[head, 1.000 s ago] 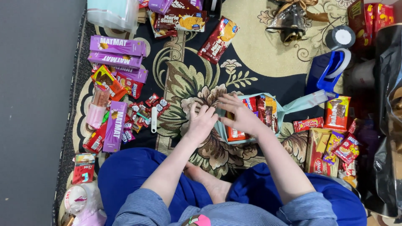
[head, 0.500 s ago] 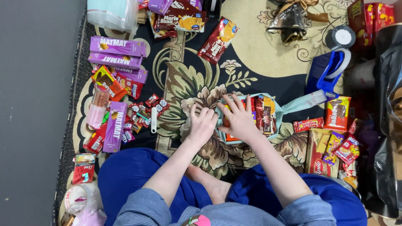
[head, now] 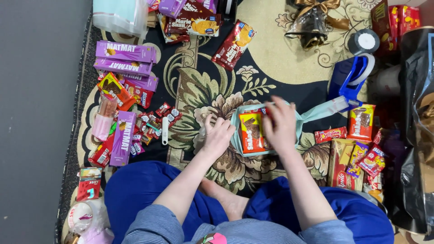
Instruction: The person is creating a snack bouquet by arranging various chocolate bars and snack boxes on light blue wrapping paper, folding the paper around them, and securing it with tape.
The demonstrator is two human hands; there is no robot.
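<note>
Snack packets (head: 252,132) inside pale green bag (head: 235,135), both hands at its rim.

Rug (head: 289,68): black and cream, floral scrolls in olive and tan. Bag (head: 312,115): pale mint. Packet (head: 252,132) inside it: red and yellow, brown biscuit picture. Boxes (head: 125,52): purple. Tape dispenser (head: 348,77): blue, white roll. Wrappers (head: 361,156) at right: red, yellow, gold. Trousers (head: 135,190): bright blue. Sleeves (head: 153,226): blue-grey, fine stripes. Floor (head: 36,113): plain grey.
</note>
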